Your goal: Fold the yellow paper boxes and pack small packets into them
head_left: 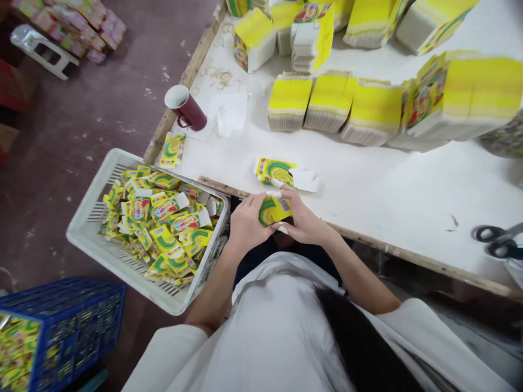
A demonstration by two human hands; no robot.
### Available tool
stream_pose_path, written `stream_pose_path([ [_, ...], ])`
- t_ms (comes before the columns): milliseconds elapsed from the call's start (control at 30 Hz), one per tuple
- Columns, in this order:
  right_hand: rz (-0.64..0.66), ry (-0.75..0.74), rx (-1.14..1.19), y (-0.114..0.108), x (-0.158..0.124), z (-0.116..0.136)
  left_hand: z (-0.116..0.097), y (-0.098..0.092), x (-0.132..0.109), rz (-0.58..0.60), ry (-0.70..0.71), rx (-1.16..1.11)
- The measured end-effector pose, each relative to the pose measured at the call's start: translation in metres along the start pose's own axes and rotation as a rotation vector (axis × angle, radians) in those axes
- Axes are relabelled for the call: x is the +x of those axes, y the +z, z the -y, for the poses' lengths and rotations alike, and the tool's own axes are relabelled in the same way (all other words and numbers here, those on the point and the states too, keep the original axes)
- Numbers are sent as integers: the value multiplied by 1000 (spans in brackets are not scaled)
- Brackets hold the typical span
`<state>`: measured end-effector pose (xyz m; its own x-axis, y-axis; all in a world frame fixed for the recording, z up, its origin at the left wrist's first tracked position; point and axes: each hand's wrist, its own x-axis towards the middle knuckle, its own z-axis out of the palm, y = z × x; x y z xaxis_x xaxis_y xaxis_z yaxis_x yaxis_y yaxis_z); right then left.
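Note:
Both hands hold one small yellow-and-green carton [273,209] at the table's near edge. My left hand [245,223] wraps its left side, fingers closed. My right hand [304,220] grips its right end, fingers curled over the top. Just beyond them lies a flat unfolded carton [278,172] with white flaps on the white table [368,179]. A white crate [87,231] at my left holds several folded cartons of the same kind.
Stacks of flat yellow carton blanks [330,100] line the table's far side. A maroon mug [186,106], loose rubber bands [220,77] and another small carton [172,149] sit at the left edge. Scissors [496,239] lie at right. A blue crate [61,326] stands on the floor.

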<state>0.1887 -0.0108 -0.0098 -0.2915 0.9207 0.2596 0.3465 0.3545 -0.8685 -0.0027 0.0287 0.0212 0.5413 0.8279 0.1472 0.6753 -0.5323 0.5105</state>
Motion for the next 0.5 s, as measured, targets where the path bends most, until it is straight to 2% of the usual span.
stream_pose_path([
  [200, -81, 134, -15, 27, 8, -4, 3, 11, -8, -22, -144, -32],
  [300, -124, 169, -14, 28, 13, -10, 17, 4, -12, -75, -214, -163],
  [333, -159, 184, -24, 24, 14, -13, 26, -3, -15, -161, -258, -256],
  [367, -207, 207, -52, 20, 16, -17, 38, -11, -18, -298, -314, -373],
  [467, -343, 329, -266, 4, 22, -32, 82, -43, -31, -880, -462, -817],
  [500, -360, 380, -354, 1, 24, -36, 96, -52, -36, -962, -465, -965],
])
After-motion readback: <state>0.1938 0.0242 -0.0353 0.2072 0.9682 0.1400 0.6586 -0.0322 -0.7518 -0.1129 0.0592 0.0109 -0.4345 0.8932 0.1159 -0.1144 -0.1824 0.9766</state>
